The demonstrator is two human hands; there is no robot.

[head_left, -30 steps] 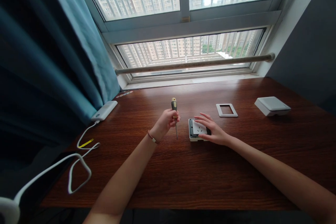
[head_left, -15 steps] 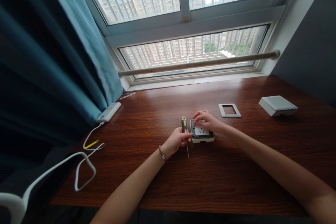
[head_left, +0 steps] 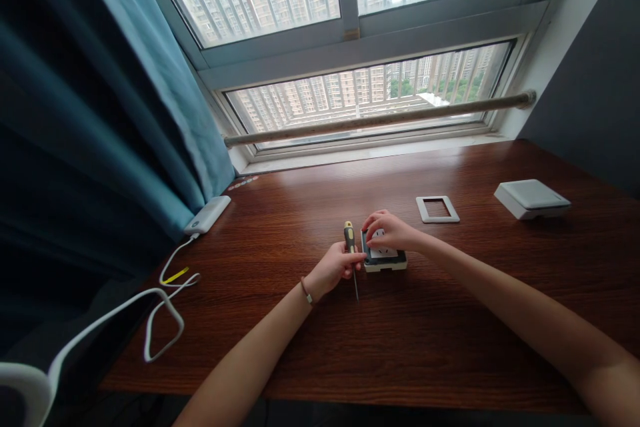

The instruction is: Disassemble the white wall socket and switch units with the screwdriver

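On the table, the frame lies between socket and box

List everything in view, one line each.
table: 1, dark brown wood, under the window
socket: 1, white on a dark base, table centre
screwdriver: 1, yellow and black handle, left of socket, tip down
frame: 1, white, right of socket
box: 1, white, far right
power bank: 1, white, by curtain
cable: 1, white, left table edge
curtain: 1, blue, left
window: 1, barred, behind table
left hand: grips screwdriver
right hand: on socket, fingers curled
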